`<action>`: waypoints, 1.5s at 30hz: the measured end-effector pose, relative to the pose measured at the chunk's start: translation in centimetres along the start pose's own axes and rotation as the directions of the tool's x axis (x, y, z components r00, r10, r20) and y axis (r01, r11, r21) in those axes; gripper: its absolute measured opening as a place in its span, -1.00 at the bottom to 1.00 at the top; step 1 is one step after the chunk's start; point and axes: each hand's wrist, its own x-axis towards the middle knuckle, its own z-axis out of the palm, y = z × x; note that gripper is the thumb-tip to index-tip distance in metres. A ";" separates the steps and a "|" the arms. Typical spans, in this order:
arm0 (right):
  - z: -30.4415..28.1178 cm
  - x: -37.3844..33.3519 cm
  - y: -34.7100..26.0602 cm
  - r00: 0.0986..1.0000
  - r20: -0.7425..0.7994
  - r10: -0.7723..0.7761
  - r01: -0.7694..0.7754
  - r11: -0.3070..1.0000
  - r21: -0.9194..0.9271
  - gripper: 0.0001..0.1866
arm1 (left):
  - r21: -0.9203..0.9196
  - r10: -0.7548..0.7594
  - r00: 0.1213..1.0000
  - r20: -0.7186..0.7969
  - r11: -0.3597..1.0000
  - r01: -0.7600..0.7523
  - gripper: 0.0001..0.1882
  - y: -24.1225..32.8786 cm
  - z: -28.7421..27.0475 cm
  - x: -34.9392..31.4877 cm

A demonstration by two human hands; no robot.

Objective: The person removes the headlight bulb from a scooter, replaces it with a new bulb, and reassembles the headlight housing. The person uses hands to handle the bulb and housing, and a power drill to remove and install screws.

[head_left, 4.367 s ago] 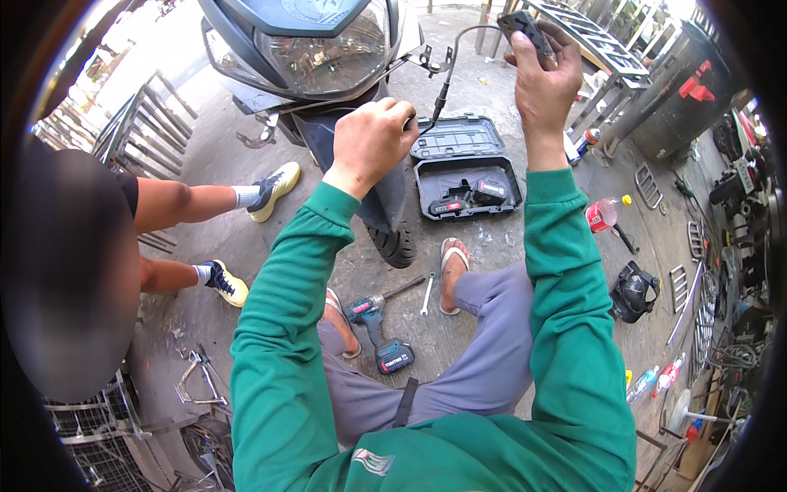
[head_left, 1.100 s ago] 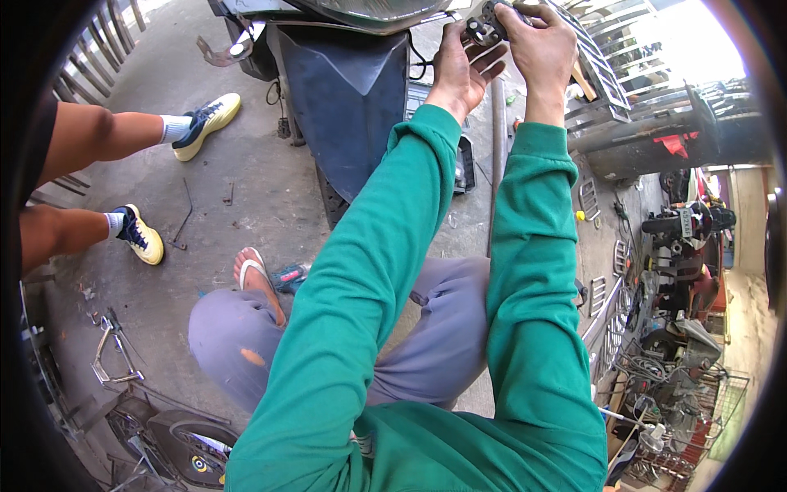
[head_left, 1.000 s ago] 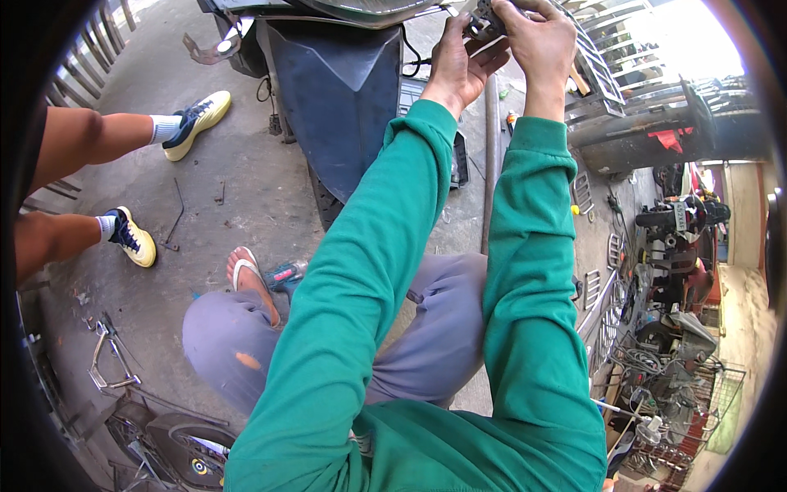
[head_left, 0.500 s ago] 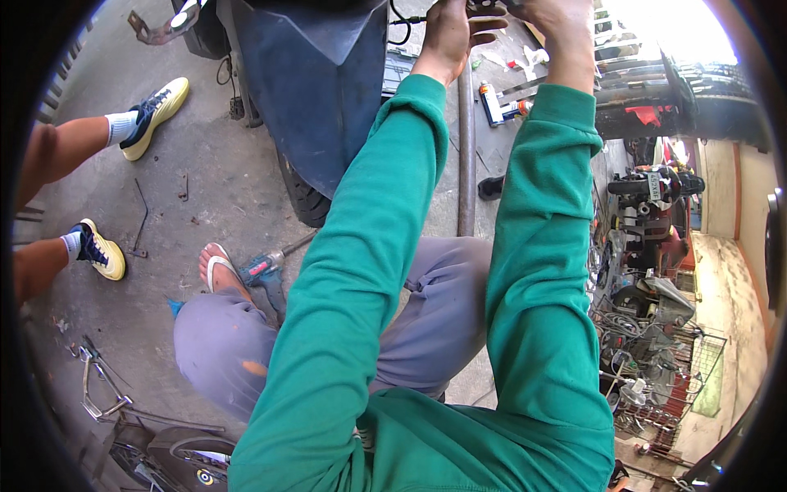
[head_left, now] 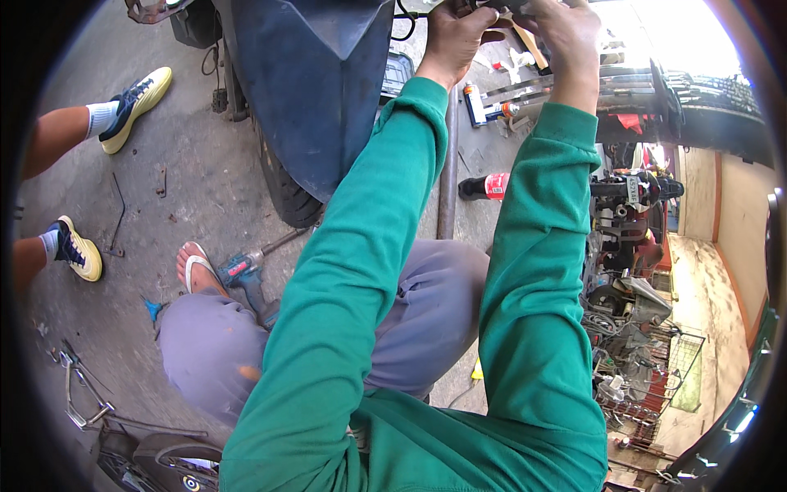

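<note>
Both my arms reach forward to the top edge of the view. My left hand (head_left: 457,39) has its fingers curled at a small dark part that the picture's edge cuts off. Beside it on the right, my right hand (head_left: 566,34) is closed at the same dark part, its fingertips mostly hidden. What exactly they hold is not visible. Just left of my hands stands a dark blue scooter body panel (head_left: 307,90) with a black tyre (head_left: 287,189) under it. A black cable (head_left: 402,29) loops out between the panel and my left hand.
A teal cordless power tool (head_left: 252,283) lies by my sandalled foot (head_left: 195,266). A metal pipe (head_left: 448,180), a dark drink bottle (head_left: 485,187), spray cans (head_left: 474,104) and a grey case (head_left: 398,74) are ahead. Another person's shoes (head_left: 139,107) are at left; crowded parts (head_left: 631,328) at right.
The view has shifted slightly, and the bottle beside my right forearm now shows more fully. My left fingers, spread before, are now more curled in at the dark part.
</note>
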 end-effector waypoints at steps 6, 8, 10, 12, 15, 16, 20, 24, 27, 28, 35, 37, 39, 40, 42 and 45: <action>-0.7 1.6 0.7 0.989 0.136 0.049 -0.036 0.995 -0.096 -0.69 | 0.092 -0.013 0.993 -0.114 0.996 0.023 -0.87 0.1 0.6 1.1; -1.2 2.0 0.8 0.992 0.086 0.091 -0.063 0.955 -0.288 -0.69 | 0.076 -0.032 0.996 -0.088 0.996 0.039 -0.88 0.3 0.6 1.3; -1.3 2.4 1.1 0.982 0.187 0.036 0.022 0.954 -0.298 -0.71 | 0.080 -0.004 0.993 -0.119 0.997 0.013 -0.88 0.4 0.8 1.3; -1.2 2.2 1.6 0.974 0.227 0.000 0.049 0.976 -0.210 -0.72 | 0.073 0.014 0.990 -0.138 0.997 -0.004 -0.89 0.5 1.1 1.2; -1.2 1.5 2.1 0.973 0.227 -0.033 0.025 0.999 0.035 -0.74 | 0.291 0.050 0.984 -0.174 0.957 0.003 -0.93 0.9 1.3 1.0; -1.3 1.4 2.2 0.967 0.249 -0.048 0.022 0.994 0.106 -0.74 | 0.297 0.054 0.982 -0.180 0.955 0.002 -0.93 1.1 1.5 1.0; -1.7 1.7 1.8 0.976 0.215 -0.032 0.022 0.999 0.047 -0.73 | 0.360 0.059 0.981 -0.184 0.933 0.012 -0.94 1.6 1.8 0.9; -1.5 2.1 1.6 0.971 0.227 0.076 -0.066 0.996 -0.053 -0.72 | 0.448 0.121 0.978 -0.169 0.894 -0.033 -0.88 1.8 1.8 0.9; -0.9 1.4 1.7 0.967 0.256 -0.008 -0.026 0.991 0.130 -0.73 | 0.479 0.178 0.969 -0.173 0.875 -0.076 -0.82 1.9 1.7 0.5; -0.8 1.0 1.6 0.969 0.247 0.004 -0.043 0.987 0.155 -0.72 | 0.489 0.182 0.967 -0.175 0.869 -0.075 -0.81 2.0 1.7 0.4; 1.6 -1.2 0.0 0.987 -0.149 0.061 -0.074 0.994 -0.078 -0.66 | 0.155 0.008 0.994 -0.113 0.988 0.010 -0.69 2.3 1.5 -0.8; 2.0 -1.9 -0.4 0.982 -0.171 0.076 -0.085 0.995 -0.047 -0.57 | -0.024 -0.073 0.997 -0.011 0.997 0.072 -0.58 2.4 1.2 -0.6; 2.2 -2.6 -0.7 0.990 -0.140 0.019 -0.019 1.000 0.005 -0.58 | -0.118 -0.130 0.980 -0.150 0.987 0.113 -0.55 1.9 1.3 -0.3; 2.5 -2.8 -0.8 0.986 -0.166 0.012 0.001 0.997 0.082 -0.59 | -0.095 -0.123 0.990 -0.065 0.989 0.116 -0.51 2.0 1.0 -0.1; 2.5 -3.0 -1.2 0.980 -0.198 -0.011 -0.002 0.998 -0.065 -0.62 | -0.041 -0.106 0.990 -0.098 0.994 0.103 -0.57 1.7 1.1 0.2; 2.7 -3.1 -1.5 0.973 -0.231 0.013 -0.044 0.990 -0.131 -0.61 | -0.055 -0.077 0.992 -0.098 0.996 0.072 -0.60 1.3 1.0 0.3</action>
